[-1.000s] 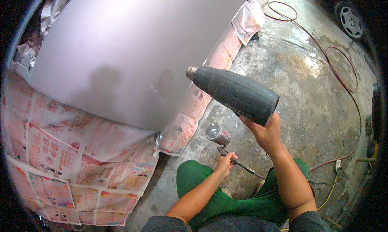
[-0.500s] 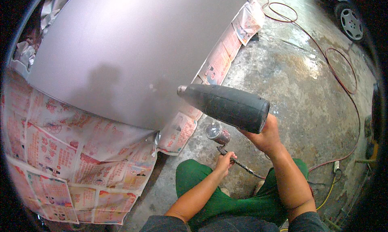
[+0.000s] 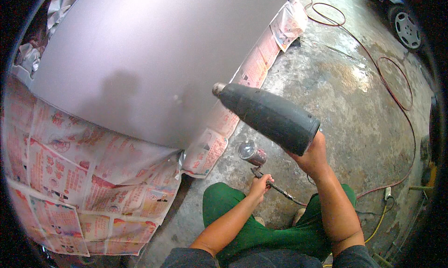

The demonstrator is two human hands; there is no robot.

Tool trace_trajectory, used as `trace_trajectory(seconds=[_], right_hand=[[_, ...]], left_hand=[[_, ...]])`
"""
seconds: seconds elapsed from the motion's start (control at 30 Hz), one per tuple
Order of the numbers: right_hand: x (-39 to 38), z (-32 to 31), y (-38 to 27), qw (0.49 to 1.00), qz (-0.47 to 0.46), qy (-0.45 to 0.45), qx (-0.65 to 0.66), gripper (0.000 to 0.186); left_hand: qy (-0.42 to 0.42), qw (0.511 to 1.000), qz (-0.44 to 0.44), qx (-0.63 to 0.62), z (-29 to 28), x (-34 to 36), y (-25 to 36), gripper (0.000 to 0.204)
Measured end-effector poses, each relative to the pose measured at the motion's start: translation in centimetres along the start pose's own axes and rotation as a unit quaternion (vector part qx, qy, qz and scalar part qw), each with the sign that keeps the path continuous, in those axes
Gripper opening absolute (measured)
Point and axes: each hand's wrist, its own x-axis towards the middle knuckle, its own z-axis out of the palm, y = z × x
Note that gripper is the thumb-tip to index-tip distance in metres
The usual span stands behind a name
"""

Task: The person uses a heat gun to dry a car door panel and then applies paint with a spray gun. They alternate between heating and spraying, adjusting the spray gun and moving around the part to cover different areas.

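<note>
My right hand [image 3: 311, 158] is closed at the wide rear end of a black heat gun [image 3: 268, 118]; its handle and my fingers are mostly hidden beneath the body. The pale metal nozzle points up and left, over the edge of a smooth grey car panel [image 3: 154, 48]. Lower down, my left hand [image 3: 262, 186] grips a spray gun [image 3: 256, 172], with a paint cup [image 3: 252, 151] on top and a hose running off to the right. The spray gun is apart from the panel, above the floor near my knees.
Printed newspaper sheets [image 3: 100, 184] hang around the panel's near and right edges. A red hose [image 3: 361, 41] loops across the stained concrete floor [image 3: 326, 72]. A yellow cord [image 3: 380, 223] lies at the right. Another car's wheel [image 3: 405, 27] shows at the far right.
The heat gun has shifted right, with its nozzle raised toward the far side and its rear end slightly lower. My left hand and the spray gun have hardly moved.
</note>
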Motion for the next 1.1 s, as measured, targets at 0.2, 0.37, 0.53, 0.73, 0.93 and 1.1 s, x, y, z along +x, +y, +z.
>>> trace_trajectory(seconds=[0.2,0.37,0.53,0.73,0.93,1.1], right_hand=[[0.0,0.0,0.2,0.994,-0.069,-0.084,0.028,0.042],[0.1,0.5,0.4,0.996,-0.064,-0.056,-0.013,0.039],[0.2,0.3,0.0,0.996,-0.078,-0.032,-0.012,0.036],[0.3,0.3,-0.6,0.992,-0.11,-0.052,-0.036,0.036],[0.0,0.9,-0.6,0.995,-0.091,-0.003,-0.028,0.04],[-0.3,0.8,-0.3,0.984,-0.149,-0.102,0.003,0.042]], left_hand=[[-0.006,1.0,0.002,-0.022,0.5,-0.6,0.4,0.017],[0.0,1.0,0.006,-0.012,0.6,-0.9,0.6,0.018],[-0.006,1.0,-0.001,-0.015,0.4,-0.8,0.5,0.019],[-0.001,1.0,-0.001,-0.014,0.3,-0.5,0.3,0.019],[0.007,1.0,-0.008,-0.01,0.4,-0.7,0.6,0.018],[0.029,0.999,0.003,-0.044,0.7,-0.9,0.7,0.015]])
